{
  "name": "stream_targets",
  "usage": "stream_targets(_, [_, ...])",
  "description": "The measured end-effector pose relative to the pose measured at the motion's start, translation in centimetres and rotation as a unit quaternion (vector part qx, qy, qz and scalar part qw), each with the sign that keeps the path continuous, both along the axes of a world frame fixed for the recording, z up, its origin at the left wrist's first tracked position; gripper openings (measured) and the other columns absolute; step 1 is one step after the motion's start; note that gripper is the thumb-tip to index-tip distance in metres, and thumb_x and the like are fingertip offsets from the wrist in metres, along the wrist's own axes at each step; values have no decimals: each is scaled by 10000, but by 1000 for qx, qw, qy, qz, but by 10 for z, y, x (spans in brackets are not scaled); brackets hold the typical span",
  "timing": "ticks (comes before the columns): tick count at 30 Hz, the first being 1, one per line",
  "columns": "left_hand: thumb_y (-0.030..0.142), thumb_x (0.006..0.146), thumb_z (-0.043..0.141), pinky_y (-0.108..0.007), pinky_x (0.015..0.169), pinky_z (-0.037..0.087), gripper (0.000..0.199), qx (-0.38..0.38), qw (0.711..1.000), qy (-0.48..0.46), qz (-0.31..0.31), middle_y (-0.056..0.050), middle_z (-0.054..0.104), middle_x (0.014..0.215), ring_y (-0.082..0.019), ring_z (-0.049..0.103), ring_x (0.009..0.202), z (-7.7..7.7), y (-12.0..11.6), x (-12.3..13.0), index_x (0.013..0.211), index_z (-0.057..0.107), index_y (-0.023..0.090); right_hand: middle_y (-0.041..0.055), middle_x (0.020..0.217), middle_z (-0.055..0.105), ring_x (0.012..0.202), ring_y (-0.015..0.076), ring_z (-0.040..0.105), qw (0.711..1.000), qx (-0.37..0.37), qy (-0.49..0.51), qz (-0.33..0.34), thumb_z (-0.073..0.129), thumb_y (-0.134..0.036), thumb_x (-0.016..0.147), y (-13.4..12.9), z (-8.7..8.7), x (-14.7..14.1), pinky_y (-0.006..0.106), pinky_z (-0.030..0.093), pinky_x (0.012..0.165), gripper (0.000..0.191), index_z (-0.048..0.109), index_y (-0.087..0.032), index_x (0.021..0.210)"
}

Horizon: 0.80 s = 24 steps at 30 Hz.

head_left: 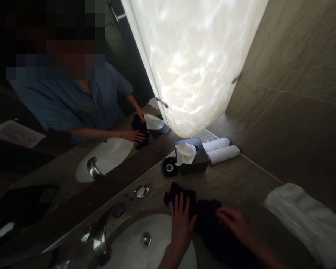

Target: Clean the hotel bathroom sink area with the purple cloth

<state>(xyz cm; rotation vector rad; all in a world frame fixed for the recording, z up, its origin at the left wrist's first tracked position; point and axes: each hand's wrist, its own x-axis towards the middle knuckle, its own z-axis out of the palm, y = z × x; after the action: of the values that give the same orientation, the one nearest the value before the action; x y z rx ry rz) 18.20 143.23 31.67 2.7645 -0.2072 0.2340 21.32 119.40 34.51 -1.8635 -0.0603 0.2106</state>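
Observation:
A dark cloth (208, 220) lies bunched and partly spread on the counter, beside the rim of the white sink (134, 246). My left hand (182, 218) rests with fingers spread on the far part of the cloth, its wrist over the sink's right edge. At the cloth's right edge, the fingers of my right hand (235, 222) are drawn together in a pinch on the fabric. Shadow hides the cloth's lower part and its folds.
Beyond the cloth stand a black tissue box (194, 164), a small black dish (169, 167) and rolled white towels (222, 151). A chrome faucet (100, 239) and knob (142, 191) line the mirror side. A white towel (305, 220) lies right. The mirror reflects a person in blue.

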Motion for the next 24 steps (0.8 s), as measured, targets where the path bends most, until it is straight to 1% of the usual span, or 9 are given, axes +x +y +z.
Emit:
stream_targets(3, [293,914,636,-633,1143,417,491,-28,988,-135,67,-227,480,1491,-356,461,1404,41,10,37,1377,531,166,24,1061,740,970,190,727,955,-102,-271,-60,647,-342,879,26,33,51,382,640,844,218,703,-316,1088])
stream_targets(5, [333,890,679,-541,1171,411,618,-59,977,-192,78,-243,456,1474,-329,428,1408,74,17,82,1421,460,108,45,1177,700,1102,189,658,909,-158,-377,-77,648,-265,885,51,52,90,403,566,976,306,660,-262,1190])
stream_targets(8, [332,839,723,-588,1225,290,859,-19,981,-191,-17,-270,332,1577,-389,296,1490,107,27,149,1532,296,58,98,1222,669,1125,240,579,860,-256,-428,-107,703,-262,842,84,66,137,426,465,958,391,645,-168,1217])
stream_targets(10, [315,831,704,-571,1241,251,893,-18,977,-183,-106,-245,349,1592,-377,285,1504,118,33,178,1559,247,73,81,1142,686,1077,220,565,848,-275,-437,-125,688,-236,852,95,67,154,402,413,946,260,681,-166,1102])
stream_targets(12, [262,820,672,-510,1245,257,872,-42,968,-177,-172,-204,410,1574,-329,324,1488,126,37,194,1563,247,95,31,1020,704,1002,171,567,842,-250,-461,-123,634,-199,892,96,68,161,373,381,946,99,705,-201,960])
stream_targets(14, [171,792,642,-482,1244,245,837,-59,964,-165,-200,-157,523,1497,-290,407,1417,136,40,200,1551,295,108,-9,963,720,960,138,584,842,-201,-490,-105,612,-188,912,89,73,162,356,385,944,102,708,-221,901])
stream_targets(18, [110,790,645,-496,1167,313,393,-75,967,-133,-205,-44,736,1117,-261,544,1174,163,42,208,1164,707,214,-16,975,751,983,137,650,880,-101,-458,-76,635,-225,905,70,91,164,360,445,948,74,709,-217,901])
stream_targets(21, [116,792,673,-440,1094,431,143,-169,957,-82,-221,-37,751,1134,-244,583,1164,183,43,215,844,757,220,-6,920,746,933,140,670,912,-44,-395,-101,652,-271,897,62,100,165,354,474,919,89,725,-225,879])
stream_targets(24, [85,795,643,-362,1047,496,162,-276,932,-27,-232,-46,768,1119,-205,660,1121,203,40,215,832,752,199,0,903,731,898,138,662,924,8,-357,-135,683,-305,874,60,103,163,331,485,884,93,732,-227,859])
